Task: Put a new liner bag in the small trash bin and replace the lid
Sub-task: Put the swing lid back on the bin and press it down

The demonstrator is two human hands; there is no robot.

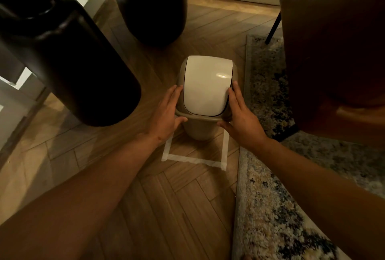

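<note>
Head view: small trash bin (198, 128) stands on the wood floor (166, 207) inside a taped square (195, 160), lid (206, 86) on — inside hidden, no liner visible. Left hand (166, 113) and right hand (241, 118) flank the lid, each grip spread, fingers flat on its sides, thumbs under the rim — not closed round it. Rug (270, 207) edge just right of the bin; dark round shapes (83, 61) near on the left; brown chair (333, 51) further right.
</note>
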